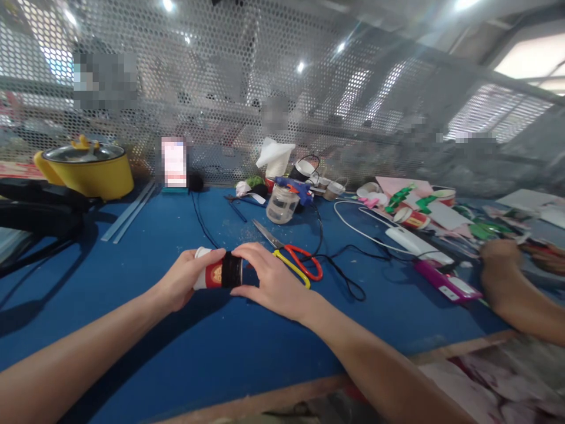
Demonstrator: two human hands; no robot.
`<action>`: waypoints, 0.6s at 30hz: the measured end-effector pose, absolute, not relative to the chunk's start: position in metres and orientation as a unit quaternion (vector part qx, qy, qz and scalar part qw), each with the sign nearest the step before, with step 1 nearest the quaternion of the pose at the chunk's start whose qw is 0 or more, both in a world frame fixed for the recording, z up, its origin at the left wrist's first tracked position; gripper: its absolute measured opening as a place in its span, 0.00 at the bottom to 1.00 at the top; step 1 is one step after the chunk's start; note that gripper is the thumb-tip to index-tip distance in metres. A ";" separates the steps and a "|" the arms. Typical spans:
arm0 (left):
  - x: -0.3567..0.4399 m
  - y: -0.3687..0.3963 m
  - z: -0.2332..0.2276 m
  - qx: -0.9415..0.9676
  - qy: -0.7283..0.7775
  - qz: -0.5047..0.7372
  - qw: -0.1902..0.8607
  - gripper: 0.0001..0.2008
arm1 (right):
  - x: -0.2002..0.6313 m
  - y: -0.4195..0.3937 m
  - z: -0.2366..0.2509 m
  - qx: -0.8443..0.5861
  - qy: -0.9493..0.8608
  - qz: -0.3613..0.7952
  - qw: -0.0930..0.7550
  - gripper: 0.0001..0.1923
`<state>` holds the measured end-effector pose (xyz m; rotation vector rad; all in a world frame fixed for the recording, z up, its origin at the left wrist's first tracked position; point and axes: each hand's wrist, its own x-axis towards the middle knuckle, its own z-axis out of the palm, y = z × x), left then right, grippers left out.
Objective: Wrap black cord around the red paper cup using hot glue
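Note:
A paper cup [215, 275], white and red with a gold emblem, lies sideways above the blue table [145, 330]. Around one end of it runs a black band [232, 270], which looks like wound cord or yarn. My left hand [179, 280] is closed round the cup's white end. At the black end, the fingers and thumb of my right hand [267, 280] grip the cup from above and below. Just beyond my right hand lie scissors [289, 256] with one red and one yellow handle, blades partly apart.
Behind stand a clear plastic jar [282, 204], a blue glue gun [301, 189] and a lit phone [175, 164]. A yellow pot [95, 171] is at left. Cables, a white power strip [417, 244] and a purple one [448, 282] lie right, near another person's arm [507, 288].

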<state>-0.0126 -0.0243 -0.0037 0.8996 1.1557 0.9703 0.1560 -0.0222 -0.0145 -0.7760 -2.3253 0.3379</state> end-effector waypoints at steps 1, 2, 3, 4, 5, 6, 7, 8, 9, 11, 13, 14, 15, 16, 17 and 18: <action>-0.012 -0.024 -0.004 0.393 0.511 0.427 0.634 0.11 | 0.155 -0.023 -0.015 -0.298 -0.884 0.135 0.333 0.24; -0.012 -0.025 -0.004 0.394 0.516 0.427 0.629 0.11 | 0.155 -0.023 -0.014 -0.300 -0.880 0.141 0.340 0.24; -0.011 -0.025 -0.004 0.399 0.519 0.425 0.625 0.11 | 0.154 -0.023 -0.014 -0.304 -0.875 0.146 0.346 0.25; -0.011 -0.025 -0.005 0.407 0.520 0.422 0.621 0.11 | 0.154 -0.024 -0.014 -0.308 -0.871 0.151 0.352 0.26; -0.010 -0.026 -0.005 0.419 0.520 0.420 0.615 0.11 | 0.154 -0.024 -0.014 -0.309 -0.867 0.157 0.357 0.26; -0.010 -0.026 -0.006 0.433 0.519 0.417 0.608 0.11 | 0.153 -0.023 -0.014 -0.309 -0.864 0.164 0.362 0.26; -0.009 -0.026 -0.007 0.447 0.519 0.415 0.598 0.11 | 0.153 -0.023 -0.014 -0.308 -0.861 0.174 0.367 0.25; -0.009 -0.027 -0.009 0.461 0.520 0.413 0.588 0.12 | 0.154 -0.023 -0.014 -0.310 -0.853 0.186 0.376 0.22; -0.009 -0.027 -0.010 0.474 0.524 0.411 0.576 0.12 | 0.154 -0.023 -0.014 -0.318 -0.840 0.200 0.391 0.18; -0.009 -0.027 -0.013 0.493 0.537 0.403 0.553 0.13 | 0.157 -0.022 -0.011 -0.362 -0.791 0.242 0.430 0.11; -0.009 -0.026 -0.015 0.510 0.549 0.394 0.532 0.13 | 0.163 -0.021 -0.004 -0.426 -0.727 0.279 0.461 0.09; -0.010 -0.026 -0.016 0.518 0.554 0.390 0.522 0.13 | 0.168 -0.020 0.001 -0.452 -0.699 0.291 0.472 0.10; -0.010 -0.025 -0.016 0.527 0.558 0.386 0.511 0.14 | 0.174 -0.017 0.008 -0.474 -0.680 0.285 0.481 0.11; -0.011 -0.025 -0.017 0.537 0.562 0.381 0.501 0.14 | 0.181 -0.013 0.015 -0.488 -0.669 0.268 0.492 0.13; -0.011 -0.025 -0.018 0.548 0.565 0.375 0.490 0.14 | 0.189 -0.007 0.022 -0.502 -0.659 0.240 0.507 0.16; -0.012 -0.025 -0.018 0.560 0.566 0.368 0.480 0.14 | 0.198 0.001 0.029 -0.524 -0.653 0.178 0.518 0.19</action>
